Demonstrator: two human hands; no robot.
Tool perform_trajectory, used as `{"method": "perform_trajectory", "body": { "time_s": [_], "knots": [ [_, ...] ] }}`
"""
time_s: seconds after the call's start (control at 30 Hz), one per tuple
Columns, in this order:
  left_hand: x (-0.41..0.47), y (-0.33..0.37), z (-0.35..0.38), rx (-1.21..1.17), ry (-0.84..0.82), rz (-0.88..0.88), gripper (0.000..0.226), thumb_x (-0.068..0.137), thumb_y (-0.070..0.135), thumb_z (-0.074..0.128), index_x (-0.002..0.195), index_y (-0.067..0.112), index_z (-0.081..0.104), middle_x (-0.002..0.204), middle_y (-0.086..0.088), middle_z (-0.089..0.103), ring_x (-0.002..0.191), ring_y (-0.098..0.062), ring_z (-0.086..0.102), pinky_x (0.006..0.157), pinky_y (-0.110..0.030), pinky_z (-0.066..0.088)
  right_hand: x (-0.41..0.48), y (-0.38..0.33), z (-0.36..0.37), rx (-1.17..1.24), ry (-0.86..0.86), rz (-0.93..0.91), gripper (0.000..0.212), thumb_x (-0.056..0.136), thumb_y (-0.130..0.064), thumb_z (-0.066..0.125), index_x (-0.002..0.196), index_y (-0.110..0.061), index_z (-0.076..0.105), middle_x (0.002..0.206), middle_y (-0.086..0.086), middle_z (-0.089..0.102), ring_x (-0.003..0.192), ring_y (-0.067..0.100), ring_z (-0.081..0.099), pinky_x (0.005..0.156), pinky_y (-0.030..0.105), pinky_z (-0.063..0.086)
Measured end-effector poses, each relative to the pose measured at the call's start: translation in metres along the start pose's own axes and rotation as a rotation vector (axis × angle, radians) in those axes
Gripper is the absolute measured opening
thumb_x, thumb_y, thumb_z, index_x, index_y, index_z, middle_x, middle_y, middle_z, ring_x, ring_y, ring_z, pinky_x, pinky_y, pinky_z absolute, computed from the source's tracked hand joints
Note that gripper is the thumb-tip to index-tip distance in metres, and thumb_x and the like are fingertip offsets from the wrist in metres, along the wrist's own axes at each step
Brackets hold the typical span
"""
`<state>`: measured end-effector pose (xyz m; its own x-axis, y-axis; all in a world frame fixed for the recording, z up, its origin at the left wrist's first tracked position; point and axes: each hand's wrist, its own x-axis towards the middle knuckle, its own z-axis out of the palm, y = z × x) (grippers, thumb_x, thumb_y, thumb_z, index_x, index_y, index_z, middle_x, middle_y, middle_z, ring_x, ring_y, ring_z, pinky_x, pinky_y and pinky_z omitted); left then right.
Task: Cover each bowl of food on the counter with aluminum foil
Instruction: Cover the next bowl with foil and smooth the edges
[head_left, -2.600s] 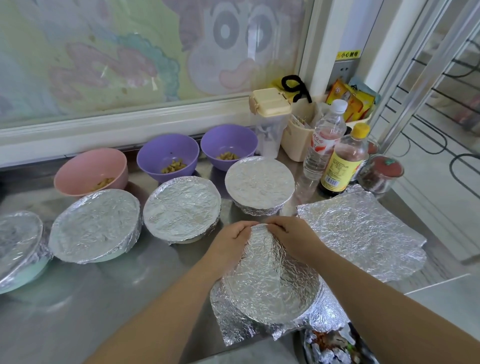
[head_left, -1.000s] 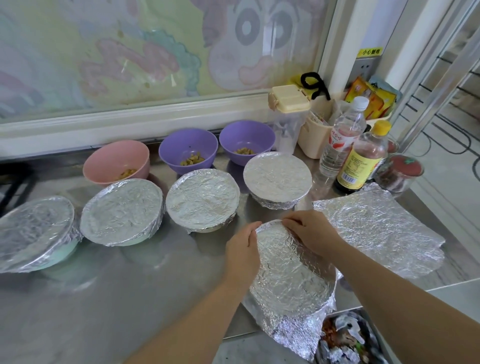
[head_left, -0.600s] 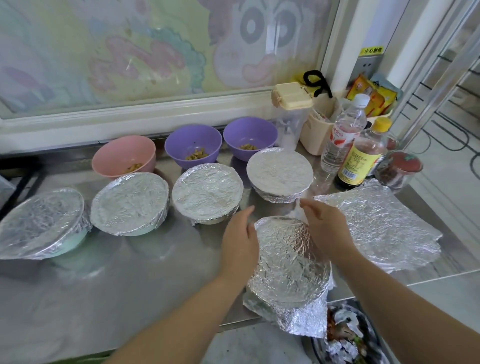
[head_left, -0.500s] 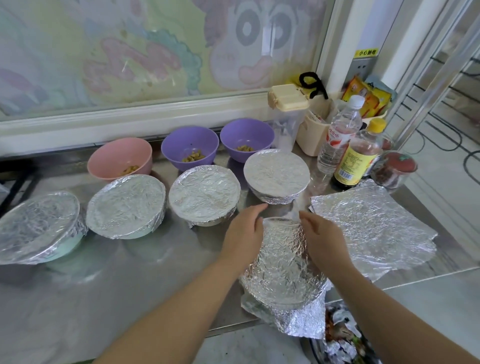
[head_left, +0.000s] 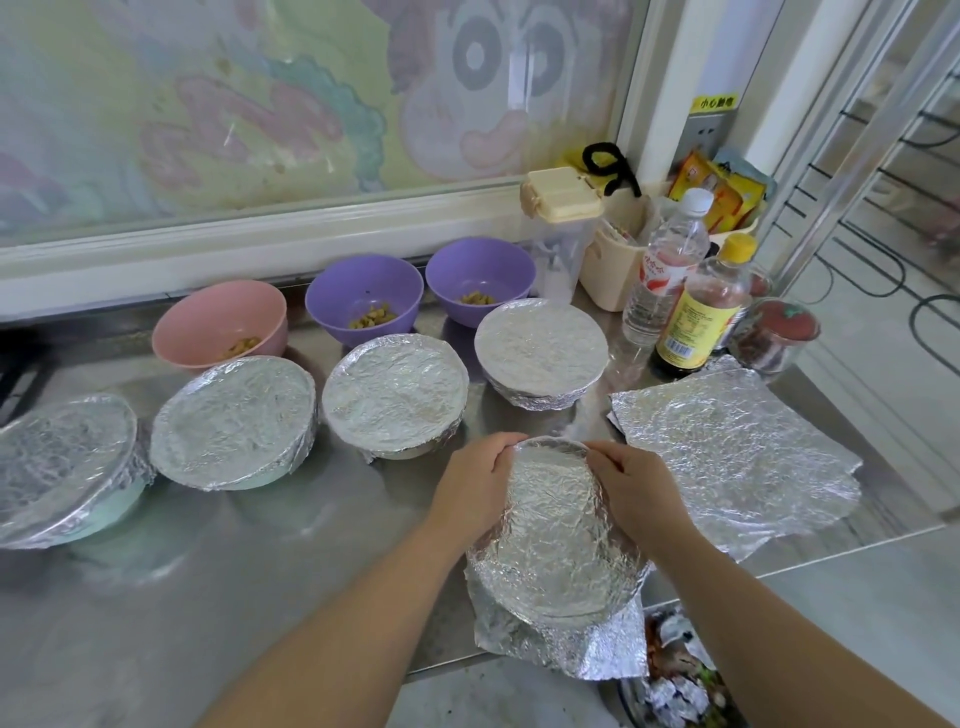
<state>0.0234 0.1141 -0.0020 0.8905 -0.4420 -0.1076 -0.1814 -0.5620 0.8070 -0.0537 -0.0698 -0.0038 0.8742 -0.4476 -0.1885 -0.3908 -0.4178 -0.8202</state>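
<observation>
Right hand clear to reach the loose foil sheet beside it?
Likely yes: loose foil sheet lies flat just beside the right hand, nothing between; that hand is gripping the near bowl.

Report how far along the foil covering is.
Done: four round foil-wrapped bowls in the middle row. In hand: left hand and right hand crimp the far rim of a fifth foil-draped bowl; its near flap hangs loose. Left: the round pink bowl and two round purple bowls, uncovered.

three open bowls (head_left: 363, 299) behind four covered bowls (head_left: 395, 395).
</observation>
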Motion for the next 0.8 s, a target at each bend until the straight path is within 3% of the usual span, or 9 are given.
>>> {"method": "perform_trajectory", "body": {
  "time_s": [0.07, 0.13, 0.17, 0.23, 0.33, 0.6, 0.67, 0.73, 0.8],
  "knots": [
    [-0.003, 0.0, 0.001, 0.002, 0.016, -0.013, 0.034, 0.105, 0.021, 0.041, 0.13, 0.023, 0.064, 0.119, 0.008, 0.069, 0.108, -0.008, 0.062, 0.096, -0.028, 0.049, 0.003, -0.001, -0.003, -0.029, -0.026, -0.024, 0.018, 0.102, -0.025, 0.058, 0.105, -0.035, 0.073, 0.083, 0.006, 0.076, 0.081, 0.03, 0.071, 0.072, 0.041, 0.057],
    [-0.006, -0.002, 0.003, -0.002, 0.058, -0.023, 0.033, 0.105, 0.02, 0.042, 0.128, 0.022, 0.065, 0.118, 0.007, 0.07, 0.108, -0.01, 0.062, 0.095, -0.028, 0.048, 0.007, -0.007, -0.005, -0.115, -0.071, -0.096, 0.019, 0.101, -0.031, 0.058, 0.113, -0.038, 0.071, 0.07, -0.012, 0.07, 0.06, 0.002, 0.065, 0.063, 0.03, 0.052],
    [-0.007, -0.003, 0.003, -0.015, 0.079, -0.027, 0.033, 0.105, 0.019, 0.043, 0.128, 0.022, 0.066, 0.117, 0.007, 0.07, 0.108, -0.01, 0.063, 0.096, -0.029, 0.048, 0.01, -0.013, -0.005, -0.163, -0.092, -0.131, 0.02, 0.101, -0.034, 0.059, 0.116, -0.039, 0.07, 0.066, -0.017, 0.066, 0.053, -0.005, 0.059, 0.06, 0.026, 0.048],
    [-0.01, -0.003, 0.004, -0.028, 0.102, -0.034, 0.032, 0.105, 0.019, 0.042, 0.126, 0.022, 0.066, 0.115, 0.007, 0.071, 0.106, -0.008, 0.063, 0.096, -0.031, 0.048, 0.019, -0.024, -0.003, -0.262, -0.142, -0.194, 0.016, 0.1, -0.035, 0.059, 0.109, -0.04, 0.073, 0.067, -0.014, 0.067, 0.055, -0.002, 0.059, 0.061, 0.027, 0.049],
    [-0.013, 0.0, 0.005, -0.019, 0.131, -0.046, 0.033, 0.105, 0.017, 0.041, 0.126, 0.022, 0.066, 0.115, 0.007, 0.07, 0.104, -0.008, 0.062, 0.094, -0.028, 0.047, 0.032, -0.03, 0.0, -0.34, -0.213, -0.237, 0.02, 0.099, -0.033, 0.061, 0.106, -0.027, 0.079, 0.084, -0.006, 0.076, 0.075, 0.01, 0.066, 0.078, 0.033, 0.055],
    [-0.02, 0.005, 0.01, 0.004, 0.205, -0.075, 0.034, 0.105, 0.014, 0.04, 0.126, 0.021, 0.066, 0.112, 0.005, 0.071, 0.101, -0.013, 0.064, 0.089, -0.029, 0.047, 0.04, -0.037, -0.001, -0.397, -0.331, -0.24, 0.021, 0.1, -0.028, 0.06, 0.102, -0.017, 0.078, 0.092, 0.003, 0.075, 0.088, 0.021, 0.067, 0.086, 0.036, 0.05],
    [-0.021, 0.006, 0.011, -0.011, 0.213, -0.084, 0.034, 0.105, 0.015, 0.04, 0.126, 0.022, 0.066, 0.111, 0.006, 0.071, 0.098, -0.01, 0.064, 0.087, -0.026, 0.048, 0.043, -0.042, 0.0, -0.423, -0.382, -0.254, 0.022, 0.101, -0.031, 0.06, 0.099, -0.017, 0.077, 0.09, -0.001, 0.075, 0.087, 0.016, 0.068, 0.084, 0.034, 0.051],
    [-0.022, 0.005, 0.012, -0.012, 0.212, -0.084, 0.033, 0.106, 0.016, 0.04, 0.126, 0.024, 0.065, 0.109, 0.007, 0.071, 0.096, -0.009, 0.064, 0.084, -0.026, 0.048, 0.045, -0.047, 0.001, -0.411, -0.419, -0.265, 0.017, 0.101, -0.03, 0.06, 0.093, -0.03, 0.076, 0.08, -0.019, 0.071, 0.078, -0.003, 0.063, 0.076, 0.023, 0.047],
    [-0.022, 0.003, 0.013, -0.014, 0.224, -0.086, 0.034, 0.106, 0.017, 0.039, 0.126, 0.026, 0.065, 0.108, 0.008, 0.071, 0.095, -0.008, 0.063, 0.084, -0.027, 0.049, 0.047, -0.05, 0.005, -0.41, -0.427, -0.277, 0.033, 0.101, -0.024, 0.059, 0.073, -0.039, 0.065, 0.06, -0.026, 0.061, 0.062, -0.01, 0.056, 0.065, 0.019, 0.039]
  ]
}}
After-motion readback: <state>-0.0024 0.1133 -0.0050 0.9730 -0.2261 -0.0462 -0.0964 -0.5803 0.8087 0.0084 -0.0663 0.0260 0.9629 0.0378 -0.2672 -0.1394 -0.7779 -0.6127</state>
